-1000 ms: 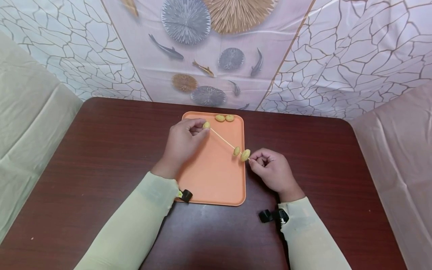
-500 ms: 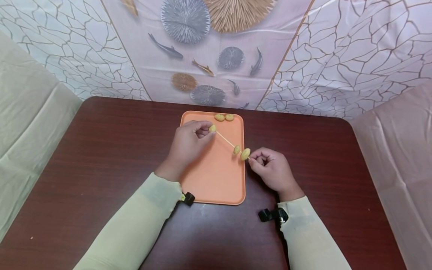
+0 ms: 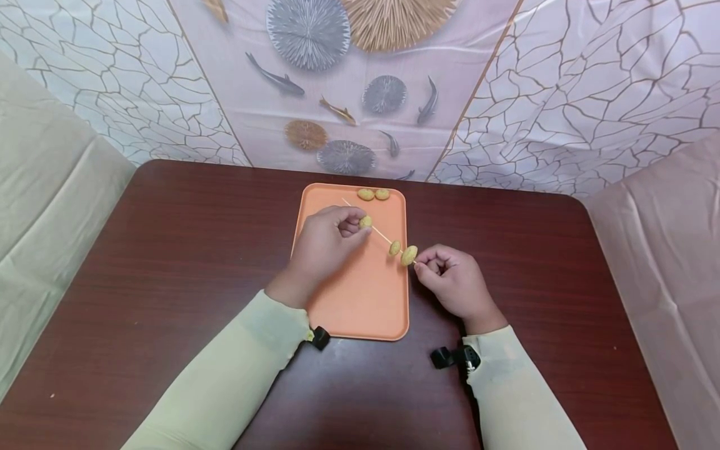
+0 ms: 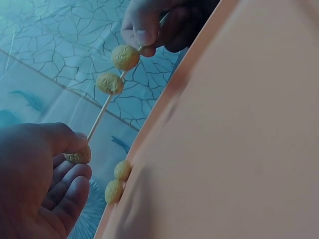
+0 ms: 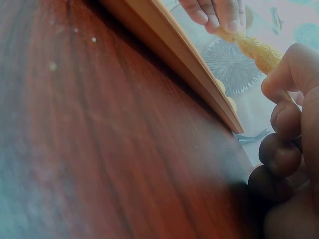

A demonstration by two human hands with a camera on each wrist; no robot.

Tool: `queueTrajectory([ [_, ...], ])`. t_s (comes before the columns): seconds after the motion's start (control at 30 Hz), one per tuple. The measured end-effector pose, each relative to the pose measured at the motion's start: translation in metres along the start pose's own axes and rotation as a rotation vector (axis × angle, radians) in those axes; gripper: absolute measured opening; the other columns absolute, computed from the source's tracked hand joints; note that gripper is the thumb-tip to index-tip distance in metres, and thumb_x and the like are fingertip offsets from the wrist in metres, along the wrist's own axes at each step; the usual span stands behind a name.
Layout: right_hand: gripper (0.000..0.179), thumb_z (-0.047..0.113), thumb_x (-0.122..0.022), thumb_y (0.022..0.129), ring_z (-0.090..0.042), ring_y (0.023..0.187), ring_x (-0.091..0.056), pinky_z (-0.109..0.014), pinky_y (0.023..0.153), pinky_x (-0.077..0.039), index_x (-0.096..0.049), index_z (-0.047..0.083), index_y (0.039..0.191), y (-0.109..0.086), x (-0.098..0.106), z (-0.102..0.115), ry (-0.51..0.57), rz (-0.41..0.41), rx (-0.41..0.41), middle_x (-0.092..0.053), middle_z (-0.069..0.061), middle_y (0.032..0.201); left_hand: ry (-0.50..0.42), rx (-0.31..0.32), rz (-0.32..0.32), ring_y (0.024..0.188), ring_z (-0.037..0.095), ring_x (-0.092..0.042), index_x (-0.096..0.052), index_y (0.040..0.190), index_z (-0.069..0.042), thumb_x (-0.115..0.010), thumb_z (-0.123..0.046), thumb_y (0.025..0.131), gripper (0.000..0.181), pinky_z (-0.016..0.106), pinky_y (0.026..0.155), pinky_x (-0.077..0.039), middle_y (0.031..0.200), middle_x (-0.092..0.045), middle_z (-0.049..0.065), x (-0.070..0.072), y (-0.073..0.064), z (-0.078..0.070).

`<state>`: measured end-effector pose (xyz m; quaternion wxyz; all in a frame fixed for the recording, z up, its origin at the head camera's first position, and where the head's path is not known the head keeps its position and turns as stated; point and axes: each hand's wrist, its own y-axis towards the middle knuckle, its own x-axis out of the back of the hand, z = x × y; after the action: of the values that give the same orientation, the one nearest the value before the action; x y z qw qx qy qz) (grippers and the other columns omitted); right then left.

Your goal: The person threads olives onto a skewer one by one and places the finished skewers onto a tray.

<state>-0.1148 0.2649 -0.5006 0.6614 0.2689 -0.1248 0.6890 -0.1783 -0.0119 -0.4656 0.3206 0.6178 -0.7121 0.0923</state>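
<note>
Left hand (image 3: 326, 244) pinches one rounded yellow piece (image 3: 365, 222) between thumb and fingers, above the orange tray (image 3: 357, 306); the other fingers curl loosely below. Thin stick (image 3: 382, 235) runs from that piece down toward the right hand (image 3: 457, 281), its far tip showing past the left hand on the upper-left side. Right hand grips the stick's near end, thumb against index, remaining fingers curled in, just past the tray's right rim, over the dark red-brown table (image 3: 169, 269). Two more pieces are skewered near the right hand: the smaller-looking piece (image 3: 395, 248) over the tray, the larger-looking piece (image 3: 409, 255) at the rim line, close to the right fingertips; slight gap between them, wrinkled surfaces in the left wrist view. Bare stick between these and the left hand's piece. Loose pair (image 3: 374, 194) sits side by side at the tray's far edge, near the far right corner. Tray lies flat on the table. Both arms in pale green sleeves (image 3: 225, 369), black wrist device (image 3: 450, 357) at each cuff. Behind the table, patterned cloth (image 3: 337, 94) with fish and round motifs.
</note>
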Motion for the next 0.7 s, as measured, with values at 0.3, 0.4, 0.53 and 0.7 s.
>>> queueTrajectory([
  [0.3, 0.009, 0.007, -0.08, 0.099, -0.008, 0.058, -0.05, -0.022, 0.053, -0.041, -0.08, 0.015, 0.094, 0.0, -0.002, -0.001, 0.015, -0.004, 0.014, -0.056, 0.004, 0.064, -0.03, -0.016, 0.031, 0.093, 0.016, -0.079, -0.083, 0.114, -0.007, -0.09, -0.018, 0.097, 0.021, 0.024, 0.086, -0.067, 0.103, -0.078, 0.006, -0.005, -0.002, -0.005],
  [0.4, 0.009, 0.007, -0.08, 0.098, -0.008, 0.058, -0.05, -0.021, 0.053, -0.041, -0.08, 0.014, 0.094, 0.0, -0.002, -0.002, 0.015, -0.007, 0.019, -0.056, 0.004, 0.064, -0.038, -0.015, 0.039, 0.093, 0.015, -0.078, -0.083, 0.113, -0.008, -0.091, -0.017, 0.096, 0.021, 0.023, 0.086, -0.066, 0.103, -0.078, 0.005, -0.007, -0.004, -0.007],
  [0.53, 0.01, 0.006, -0.08, 0.098, -0.008, 0.058, -0.05, -0.022, 0.053, -0.041, -0.08, 0.016, 0.094, 0.001, -0.002, -0.002, 0.021, -0.007, 0.016, -0.056, 0.004, 0.064, -0.057, -0.022, 0.039, 0.091, 0.014, -0.077, -0.083, 0.112, -0.008, -0.092, -0.016, 0.095, 0.022, 0.024, 0.085, -0.067, 0.102, -0.078, 0.004, -0.009, -0.006, -0.01],
  [0.7, 0.012, 0.005, -0.081, 0.098, -0.007, 0.058, -0.05, -0.021, 0.053, -0.04, -0.08, 0.017, 0.094, 0.001, -0.001, -0.002, 0.036, -0.011, 0.019, -0.056, 0.005, 0.064, -0.073, -0.032, 0.053, 0.091, 0.014, -0.075, -0.082, 0.111, -0.008, -0.092, -0.015, 0.095, 0.021, 0.024, 0.085, -0.067, 0.1, -0.077, 0.004, -0.012, -0.007, -0.012],
])
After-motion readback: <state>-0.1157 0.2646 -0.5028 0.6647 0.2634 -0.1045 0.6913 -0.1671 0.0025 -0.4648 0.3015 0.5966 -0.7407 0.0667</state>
